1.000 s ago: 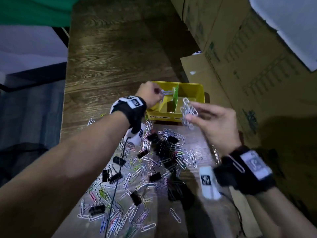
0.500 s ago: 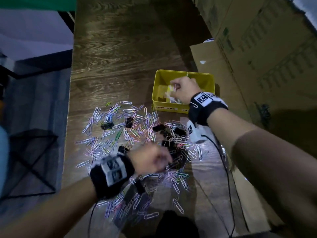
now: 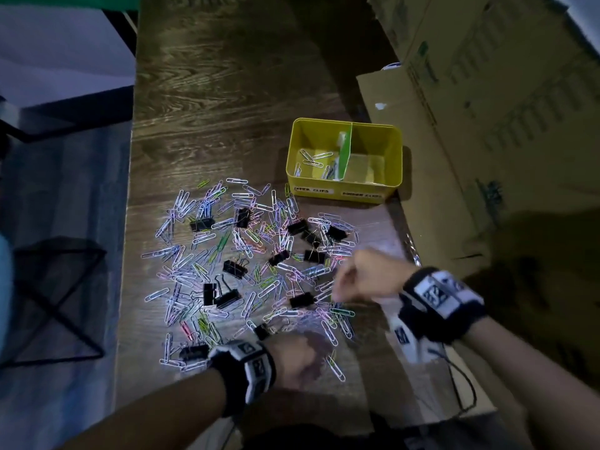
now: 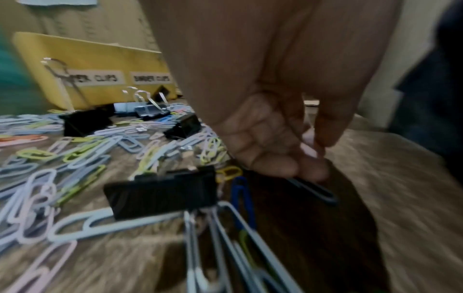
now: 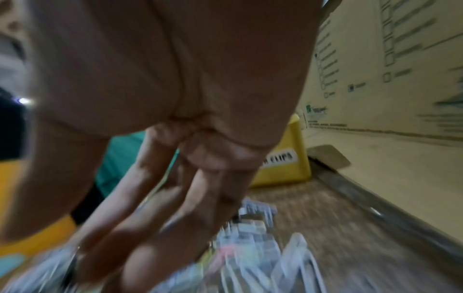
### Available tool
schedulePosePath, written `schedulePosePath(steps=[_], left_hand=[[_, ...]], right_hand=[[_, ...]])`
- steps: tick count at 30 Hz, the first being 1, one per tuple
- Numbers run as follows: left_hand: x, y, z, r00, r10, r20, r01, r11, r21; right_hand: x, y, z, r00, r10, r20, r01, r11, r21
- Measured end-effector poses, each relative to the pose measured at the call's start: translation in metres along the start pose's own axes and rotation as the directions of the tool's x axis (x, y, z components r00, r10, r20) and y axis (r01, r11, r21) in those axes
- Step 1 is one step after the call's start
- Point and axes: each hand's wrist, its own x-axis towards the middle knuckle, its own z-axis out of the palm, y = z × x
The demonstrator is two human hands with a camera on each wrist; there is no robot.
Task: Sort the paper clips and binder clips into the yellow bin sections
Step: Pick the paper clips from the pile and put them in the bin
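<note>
The left hand (image 3: 300, 358) is hovering low at the near edge of the paper clips (image 3: 207, 254), knuckles up, fingers curled and pinching a dark paper clip (image 4: 313, 188); the right hand (image 3: 370, 276) is reaching down into the pile's right side, fingers extended and blurred, so its grasp cannot be told; black binder clips (image 3: 233, 267) are lying scattered among them; the yellow bin (image 3: 344, 190) is standing beyond the pile, holding a few paper clips in its left section.

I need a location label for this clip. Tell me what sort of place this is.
Probably a storeroom or back office, not a tidy desk: large printed cardboard boxes stand against a wood-grain table, and a labelled yellow bin sits beside a heap of paper clips.
</note>
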Motion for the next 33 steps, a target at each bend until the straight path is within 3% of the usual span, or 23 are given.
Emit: schedulePosePath(steps=[2, 4, 6, 8, 11, 15, 20, 23, 27, 30, 33], left_hand=[[0.009, -0.007, -0.012, 0.989, -0.029, -0.148, 0.027, 0.999, -0.018], [0.015, -0.012, -0.016, 0.96, -0.069, -0.271, 0.058, 0.997, -0.047], [0.017, -0.011, -0.017, 0.928, -0.102, -0.359, 0.09, 0.995, -0.051], [0.019, -0.007, -0.02, 0.931, -0.152, -0.333, 0.154, 0.988, -0.021], [0.02, 0.0, -0.023, 0.939, -0.203, -0.277, 0.226, 0.972, 0.056], [0.021, -0.001, -0.019, 0.936, -0.208, -0.284, 0.242, 0.966, 0.088], [0.022, -0.015, -0.015, 0.934, -0.184, -0.305, 0.223, 0.97, 0.097], [0.024, -0.027, -0.009, 0.902, -0.189, -0.389, 0.159, 0.981, -0.109], [0.017, -0.038, -0.007, 0.804, -0.305, -0.51, 0.121, 0.924, -0.362], [0.012, -0.04, -0.009, 0.764, -0.408, -0.5, 0.15, 0.866, -0.477], [0.008, -0.046, -0.006, 0.763, -0.482, -0.431, 0.162, 0.787, -0.595]], right_hand=[[-0.006, 0.02, 0.037, 0.959, 0.13, 0.253, -0.11, 0.99, -0.091], [-0.01, 0.032, 0.071, 0.932, 0.197, 0.303, -0.128, 0.964, -0.233], [-0.016, 0.036, 0.099, 0.974, 0.218, 0.062, -0.176, 0.899, -0.401], [-0.02, 0.037, 0.122, 0.949, 0.174, -0.262, -0.28, 0.846, -0.454], [-0.019, 0.04, 0.142, 0.881, 0.151, -0.448, -0.355, 0.838, -0.415], [-0.012, 0.047, 0.142, 0.886, 0.189, -0.423, -0.344, 0.879, -0.33], [-0.001, 0.05, 0.132, 0.893, 0.108, -0.436, -0.233, 0.941, -0.245], [0.006, 0.054, 0.128, 0.889, 0.085, -0.45, -0.194, 0.96, -0.202], [0.006, 0.059, 0.118, 0.874, 0.097, -0.475, -0.133, 0.99, -0.043], [0.004, 0.061, 0.112, 0.877, 0.127, -0.464, -0.103, 0.992, 0.076], [0.004, 0.068, 0.11, 0.858, 0.21, -0.469, -0.114, 0.968, 0.225]])
